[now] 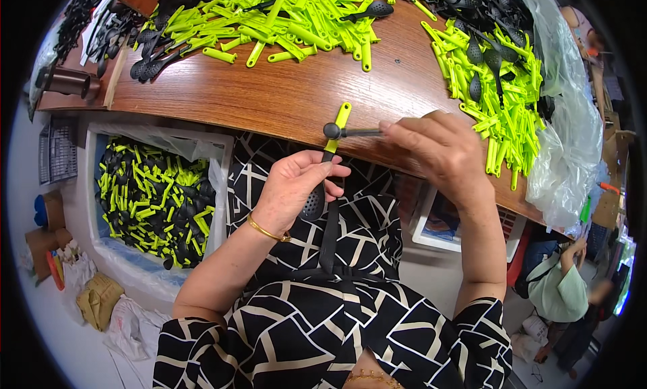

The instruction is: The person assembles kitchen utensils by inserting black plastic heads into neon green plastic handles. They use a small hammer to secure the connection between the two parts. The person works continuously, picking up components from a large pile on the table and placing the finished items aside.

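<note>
Pinched in my left hand [291,185] is a black perforated spoon [312,206], its bowl hanging below the fingers. A lime-green handle [344,113] sits at the spoon's upper end and lies over the table's front edge. My right hand [439,152], slightly blurred, is closed on the thin dark shaft of a small mallet [331,130]. The mallet's round black head is over the green handle; whether they touch I cannot tell.
Loose green handles [296,32] cover the back of the brown wooden table [269,99]. More handles [505,130] and black spoon heads lie at the right beside clear plastic sheeting [566,146]. A lined bin [92,187] of green-handled utensils stands below left. Another person [559,288] is at far right.
</note>
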`<state>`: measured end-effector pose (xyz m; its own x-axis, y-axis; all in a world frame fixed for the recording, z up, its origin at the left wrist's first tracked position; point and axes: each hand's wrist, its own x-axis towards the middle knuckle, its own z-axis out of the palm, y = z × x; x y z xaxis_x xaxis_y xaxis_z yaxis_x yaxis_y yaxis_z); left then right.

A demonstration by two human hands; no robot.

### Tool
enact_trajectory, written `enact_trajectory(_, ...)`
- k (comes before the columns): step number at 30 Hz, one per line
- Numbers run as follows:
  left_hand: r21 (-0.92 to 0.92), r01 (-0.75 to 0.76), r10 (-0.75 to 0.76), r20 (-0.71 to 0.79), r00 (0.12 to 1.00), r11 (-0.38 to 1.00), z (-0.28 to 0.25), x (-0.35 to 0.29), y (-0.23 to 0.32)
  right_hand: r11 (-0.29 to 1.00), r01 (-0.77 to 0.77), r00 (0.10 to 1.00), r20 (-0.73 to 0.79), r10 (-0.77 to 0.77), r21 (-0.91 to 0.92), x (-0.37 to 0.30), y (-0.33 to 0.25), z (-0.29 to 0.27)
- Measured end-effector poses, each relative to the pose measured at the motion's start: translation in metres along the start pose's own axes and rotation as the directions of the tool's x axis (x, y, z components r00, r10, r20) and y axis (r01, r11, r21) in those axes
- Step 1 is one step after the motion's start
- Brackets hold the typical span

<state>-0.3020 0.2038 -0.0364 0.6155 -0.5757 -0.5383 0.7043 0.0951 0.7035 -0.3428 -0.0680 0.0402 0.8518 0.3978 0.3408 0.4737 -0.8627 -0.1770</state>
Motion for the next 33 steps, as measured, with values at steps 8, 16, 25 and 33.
enact_trajectory(8,-0.321,0.089,-0.079,0.043,0.996,0.943,-0.003,-0.001,-0.008,0.992,-0.055,0.997,-0.053,0.061,0.113,-0.020,0.013,0.024)
enact_trajectory(16,-0.423,0.143,-0.125,0.070,0.990,0.895,-0.014,-0.001,-0.018,0.886,-0.218,0.960,-0.073,0.270,0.408,-0.022,0.012,0.028)
enact_trajectory(25,-0.022,-0.110,0.109,-0.040,0.993,0.994,-0.007,0.004,-0.017,0.991,-0.047,0.998,0.044,0.041,0.122,-0.001,0.008,0.008)
enact_trajectory(33,-0.001,-0.084,0.083,-0.059,0.995,0.996,-0.003,0.006,-0.011,0.979,-0.081,0.997,0.021,0.078,0.188,-0.010,0.011,0.027)
